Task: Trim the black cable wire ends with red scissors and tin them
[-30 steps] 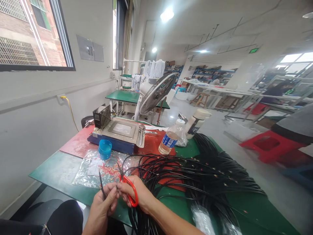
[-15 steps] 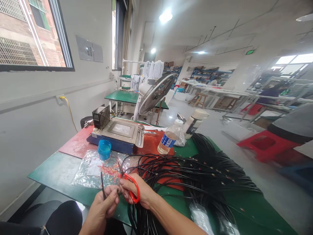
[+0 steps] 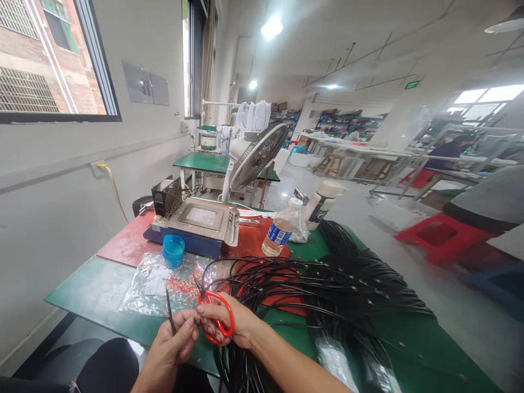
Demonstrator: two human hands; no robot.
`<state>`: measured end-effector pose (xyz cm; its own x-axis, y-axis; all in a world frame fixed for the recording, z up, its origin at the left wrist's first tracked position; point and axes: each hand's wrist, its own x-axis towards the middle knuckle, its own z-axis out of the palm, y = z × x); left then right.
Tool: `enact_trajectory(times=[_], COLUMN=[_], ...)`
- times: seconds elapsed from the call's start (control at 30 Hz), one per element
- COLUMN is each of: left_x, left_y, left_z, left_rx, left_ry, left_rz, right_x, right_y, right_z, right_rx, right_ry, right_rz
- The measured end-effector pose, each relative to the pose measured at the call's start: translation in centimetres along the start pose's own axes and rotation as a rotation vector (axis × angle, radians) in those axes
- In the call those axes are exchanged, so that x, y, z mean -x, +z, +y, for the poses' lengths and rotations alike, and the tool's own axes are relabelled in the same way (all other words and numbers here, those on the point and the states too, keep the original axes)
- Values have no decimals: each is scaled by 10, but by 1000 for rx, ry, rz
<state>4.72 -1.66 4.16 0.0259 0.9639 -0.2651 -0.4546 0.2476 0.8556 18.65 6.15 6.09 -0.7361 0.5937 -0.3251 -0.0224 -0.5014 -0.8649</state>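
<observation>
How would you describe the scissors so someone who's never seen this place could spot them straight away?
Find the green table with black cables spread over its right side. At its near edge, the right hand holds the scissors, blades pointing away from the person. Their bright red loop handles set them apart from the thin black strand in the left hand.

1. Scissor handles (image 3: 231, 315), lower middle: smooth, shiny plastic.
2. Wires (image 3: 339, 295), lower right: smooth, a bit shiny, rubbery-looking.
3. Bag (image 3: 137, 296), lower left: crinkly, shiny, clear plastic.
4. Cup (image 3: 173, 260), left of middle: smooth, see-through plastic.
</observation>
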Motion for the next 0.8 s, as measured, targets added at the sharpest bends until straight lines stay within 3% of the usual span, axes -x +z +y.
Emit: enact_trajectory(times=[0.53,0.8], left_x=[-1,-1], left_y=[-2,-3], left_z=[-2,0], left_rx=[-46,35], left_ry=[-20,-67], left_rz=[-18,-20], right_x=[3,2], right_y=[5,4], right_z=[-6,-3], right_rx=[0,33], right_ry=[-63,-88], right_rz=[2,-15])
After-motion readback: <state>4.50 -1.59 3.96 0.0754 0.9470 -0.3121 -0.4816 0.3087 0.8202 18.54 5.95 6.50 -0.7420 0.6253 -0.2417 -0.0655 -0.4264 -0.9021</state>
